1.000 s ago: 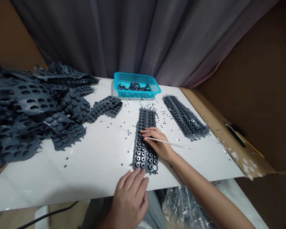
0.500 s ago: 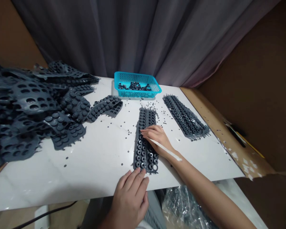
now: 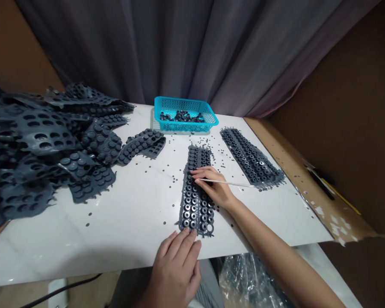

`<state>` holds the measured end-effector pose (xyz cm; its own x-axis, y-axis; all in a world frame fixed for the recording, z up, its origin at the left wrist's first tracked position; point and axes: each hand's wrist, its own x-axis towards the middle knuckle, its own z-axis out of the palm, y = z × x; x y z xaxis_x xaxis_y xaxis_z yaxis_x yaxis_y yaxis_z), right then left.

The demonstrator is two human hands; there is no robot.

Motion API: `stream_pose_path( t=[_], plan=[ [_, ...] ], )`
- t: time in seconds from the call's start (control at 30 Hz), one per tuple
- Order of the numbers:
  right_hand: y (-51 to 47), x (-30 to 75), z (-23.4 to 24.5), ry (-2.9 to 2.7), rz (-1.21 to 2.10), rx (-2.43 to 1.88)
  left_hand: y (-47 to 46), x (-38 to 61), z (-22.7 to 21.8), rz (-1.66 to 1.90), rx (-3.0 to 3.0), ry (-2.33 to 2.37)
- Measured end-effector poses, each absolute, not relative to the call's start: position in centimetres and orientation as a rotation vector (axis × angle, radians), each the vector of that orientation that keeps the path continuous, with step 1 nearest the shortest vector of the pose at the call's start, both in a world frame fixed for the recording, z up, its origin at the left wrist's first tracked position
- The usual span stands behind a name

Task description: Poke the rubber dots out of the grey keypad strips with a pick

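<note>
A dark grey rubber strip (image 3: pixel 196 197) studded with small ring-shaped parts lies lengthwise on the white table (image 3: pixel 137 214). My right hand (image 3: pixel 213 187) rests on its middle, fingers pinched round a thin white stick (image 3: pixel 234 184) whose tip touches the strip. My left hand (image 3: pixel 177 261) lies flat at the table's near edge, fingertips pressing the strip's near end.
A second rubber strip (image 3: pixel 250 158) lies to the right. A turquoise basket (image 3: pixel 185 114) holding small dark parts stands at the back. A big heap of grey rubber sheets (image 3: pixel 45 141) covers the left side. Tiny punched dots are scattered about. Cardboard walls stand at the right.
The stick in my right hand swung down along my wrist, then back out to point right. My right hand shifted slightly up the strip. My left hand stayed put.
</note>
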<state>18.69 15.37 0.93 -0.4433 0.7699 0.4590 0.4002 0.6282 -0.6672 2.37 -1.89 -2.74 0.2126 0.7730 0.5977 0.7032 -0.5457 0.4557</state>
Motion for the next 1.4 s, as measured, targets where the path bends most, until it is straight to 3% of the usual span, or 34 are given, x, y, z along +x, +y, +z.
stream_pose_path(
  t=[0.37,0.6,0.8,1.1,1.4],
  plan=[
    [15.5,18.8,0.6,-2.117,0.574,-0.913,-1.9,2.4,-2.9,1.269,2.364,1.451],
    [16.5,19.5,0.8,-2.486,0.183,-0.884,-1.9,2.4,-2.7,1.278,2.36,1.459],
    [17.4,20.0,0.3,-2.405,0.052,-0.983,-1.9,2.4,-2.6,1.269,2.355,1.462],
    [16.9,19.0,0.4,-2.048,0.495,-0.921,-1.8,2.4,-2.6,1.285,2.368,1.451],
    [16.6,19.3,-0.1,-2.059,0.568,-0.91,-1.9,2.4,-2.7,1.282,2.364,1.452]
  ],
)
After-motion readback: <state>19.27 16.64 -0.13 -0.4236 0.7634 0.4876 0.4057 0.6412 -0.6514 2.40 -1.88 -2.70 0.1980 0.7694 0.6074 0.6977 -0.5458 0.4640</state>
